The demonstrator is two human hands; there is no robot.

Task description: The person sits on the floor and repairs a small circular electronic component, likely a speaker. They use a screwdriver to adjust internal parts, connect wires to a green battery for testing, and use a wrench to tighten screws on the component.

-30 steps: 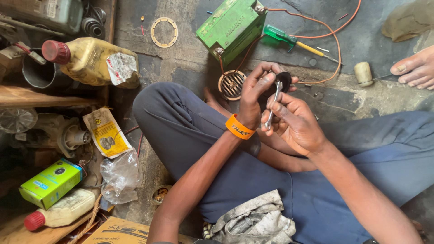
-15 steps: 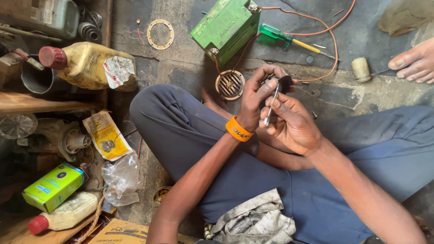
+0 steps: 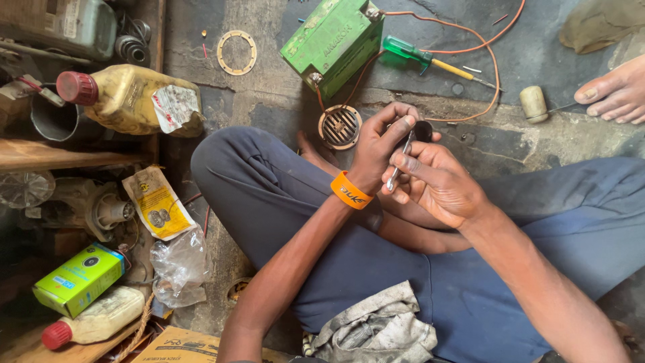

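I sit cross-legged on a concrete floor with both hands raised over my lap. My left hand (image 3: 379, 144), with an orange wristband (image 3: 351, 190) at the wrist, grips a small dark round part (image 3: 423, 130) between thumb and fingers. My right hand (image 3: 440, 185) pinches a thin silvery metal tool (image 3: 399, 161), its tip up against that dark part. The two hands touch each other. Most of the dark part is hidden by my fingers.
A green battery (image 3: 332, 42) with orange wires lies ahead, beside a green-handled screwdriver (image 3: 430, 60) and a round floor drain (image 3: 340, 126). A yellow oil jug (image 3: 134, 101), a ring gasket (image 3: 236, 52), a green box (image 3: 79, 279) and clutter fill the left. Another person's foot (image 3: 615, 94) sits top right. A grey rag (image 3: 376, 329) lies on my lap.
The hands stay together on the dark part; the metal tool has shifted slightly in my right hand's fingers. The view has drifted a little.
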